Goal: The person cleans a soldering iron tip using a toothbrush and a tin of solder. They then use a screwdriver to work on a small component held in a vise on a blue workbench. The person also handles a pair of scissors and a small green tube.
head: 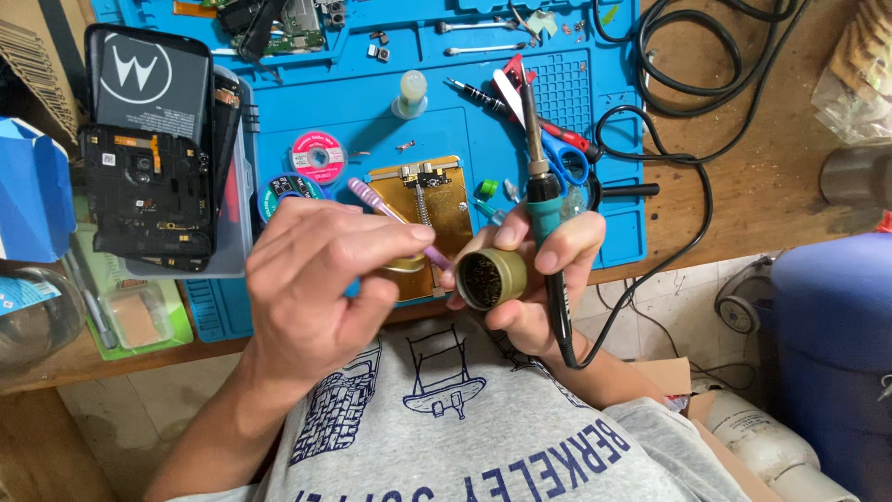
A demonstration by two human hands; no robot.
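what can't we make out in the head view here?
- Lower end of the purple tool: hidden in the left hand.
- Soldering iron grip: covered by the right hand, which also holds the round tin.
- Tin's contents: dark, too small to tell.
- Gold plate: its near part is behind both hands.
- Circuit board: cut off by the top edge.

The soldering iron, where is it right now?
In the head view, the soldering iron is in the right hand, right of centre, beside the round brass tin, tip over the blue mat.
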